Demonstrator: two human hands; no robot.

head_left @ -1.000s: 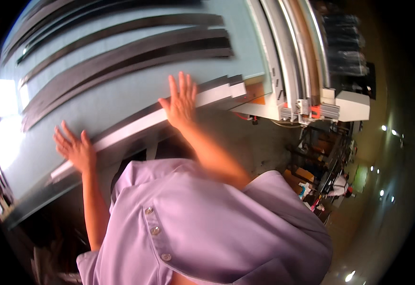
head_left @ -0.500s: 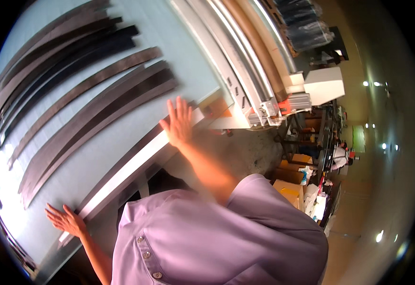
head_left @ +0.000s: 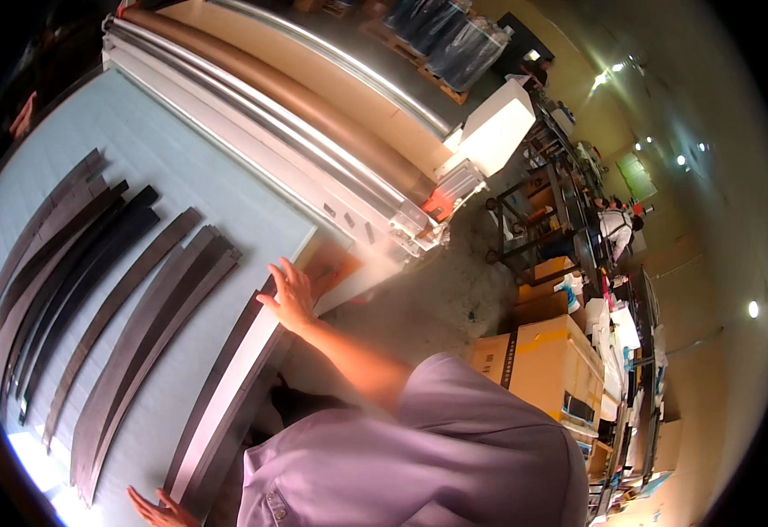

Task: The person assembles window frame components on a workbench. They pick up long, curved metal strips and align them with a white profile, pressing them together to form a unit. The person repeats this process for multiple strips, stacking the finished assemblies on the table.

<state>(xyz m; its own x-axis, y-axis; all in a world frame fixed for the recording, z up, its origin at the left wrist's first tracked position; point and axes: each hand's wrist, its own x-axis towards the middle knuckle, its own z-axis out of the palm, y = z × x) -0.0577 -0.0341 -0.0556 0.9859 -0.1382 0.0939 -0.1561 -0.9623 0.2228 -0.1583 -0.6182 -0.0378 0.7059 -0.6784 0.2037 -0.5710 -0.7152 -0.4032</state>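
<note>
Right hand (head_left: pixel 292 297) flat, fingers spread, pressed on far end of long curved dark strip (head_left: pixel 217 395) along near edge of pale cutting table (head_left: pixel 226 176); left hand (head_left: pixel 160 508) open, fingers splayed, resting at strip's near end, gripping nothing.

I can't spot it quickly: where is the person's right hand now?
In the head view the right hand lies flat, just left of centre, on the near edge of the pale cutting table, beside the long dark curved strips.

Left hand (head_left: pixel 160 508) slid down the table edge (head_left: pixel 226 395), hands now farther apart
</note>
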